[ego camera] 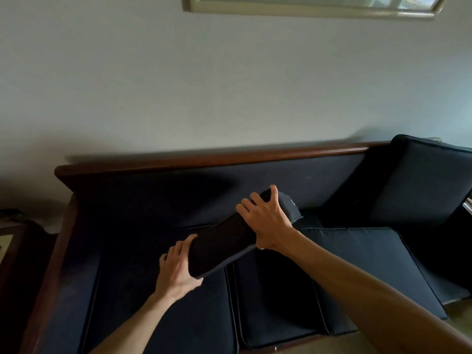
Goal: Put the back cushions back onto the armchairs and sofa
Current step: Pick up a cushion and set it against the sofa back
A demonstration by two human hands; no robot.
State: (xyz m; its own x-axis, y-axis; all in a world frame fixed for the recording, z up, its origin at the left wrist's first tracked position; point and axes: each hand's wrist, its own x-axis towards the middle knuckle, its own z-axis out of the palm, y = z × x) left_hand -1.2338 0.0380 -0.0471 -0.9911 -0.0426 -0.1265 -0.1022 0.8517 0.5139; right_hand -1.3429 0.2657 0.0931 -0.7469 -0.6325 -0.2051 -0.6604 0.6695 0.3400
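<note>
A dark navy back cushion [224,241] is held edge-on above the sofa's seat, tilted up toward the right. My left hand [177,270] grips its lower left end and my right hand [265,221] grips its upper right end. The sofa [178,185] has a wooden top rail and dark blue upholstery; its backrest in the left and middle stands bare. Another back cushion [429,180] leans against the backrest at the far right. A third loose cushion [370,261] lies flat on the right part of the seat.
A pale wall rises behind the sofa, with a framed picture [314,8] at the top. A dark wooden side table [12,241] stands left of the sofa. Light floor [459,318] shows at the lower right.
</note>
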